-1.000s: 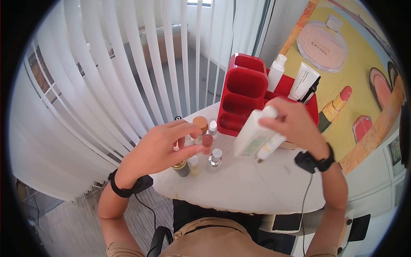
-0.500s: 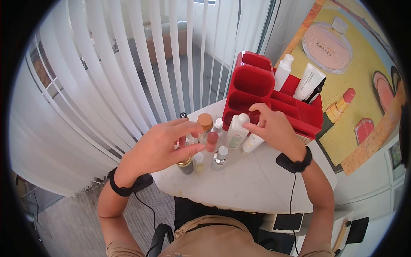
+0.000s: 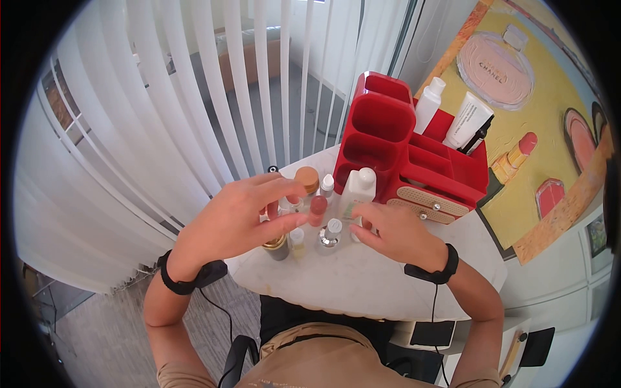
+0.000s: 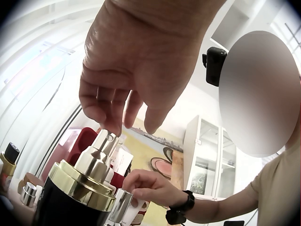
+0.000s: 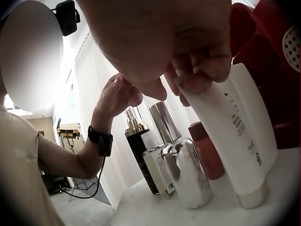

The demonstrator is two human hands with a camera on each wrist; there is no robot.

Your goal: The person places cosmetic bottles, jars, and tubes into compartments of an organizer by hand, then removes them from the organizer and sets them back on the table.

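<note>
My right hand (image 3: 404, 236) bends its fingers at the top end of a white squeeze tube (image 5: 230, 150), which stands tilted on its pale cap. A white bottle (image 3: 356, 191) with a round cap is upright just behind it. My left hand (image 3: 226, 213), thumb and fingers apart, hovers over a black pump bottle (image 4: 70, 202) with a gold collar; its fingertips overlap the pump top in the left wrist view. Between the hands stand a mirrored silver bottle (image 3: 328, 237), a small clear bottle (image 3: 297, 242) and a dusty-pink bottle (image 5: 208, 153).
A red organizer (image 3: 401, 152) with compartments and drawers stands at the back of the white table (image 3: 362, 284). It holds a white bottle (image 3: 427, 110) and a white tube (image 3: 466, 119). Behind the left hand is an orange-lidded jar (image 3: 307, 178); a painting (image 3: 537, 84) leans at right.
The right hand has put down the white bottle, let go and moved left and nearer to the squeeze tube. The tube has shifted left too. The left hand has barely moved.
</note>
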